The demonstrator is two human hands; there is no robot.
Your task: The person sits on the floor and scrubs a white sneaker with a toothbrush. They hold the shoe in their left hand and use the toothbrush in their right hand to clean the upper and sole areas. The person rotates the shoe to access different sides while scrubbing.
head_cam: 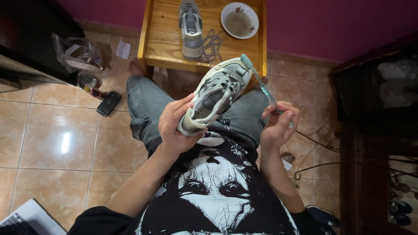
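- Tiled floor below; wooden stool beyond your hands bears second shoe and bowl.
- Your left hand grips shoe.
- Your right hand pinches toothbrush, bristles at toe; scrubbing seems underway.

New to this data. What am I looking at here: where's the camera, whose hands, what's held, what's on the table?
There is one picture, taken by a camera worn on a person's head and looking down, so you see their own chest, arms and jeans-clad legs from above. There is no machine; two bare hands do the work.

The left hand holds a grey and white sneaker by its heel end, toe pointing away. The right hand has a teal toothbrush in its grip, and the brush head sits at the shoe's toe.

Ahead stands a small wooden table. On it lie a second sneaker, loose laces and a white bowl of murky liquid.

On the tiled floor are a dark phone, a clear plastic bag and a laptop corner.
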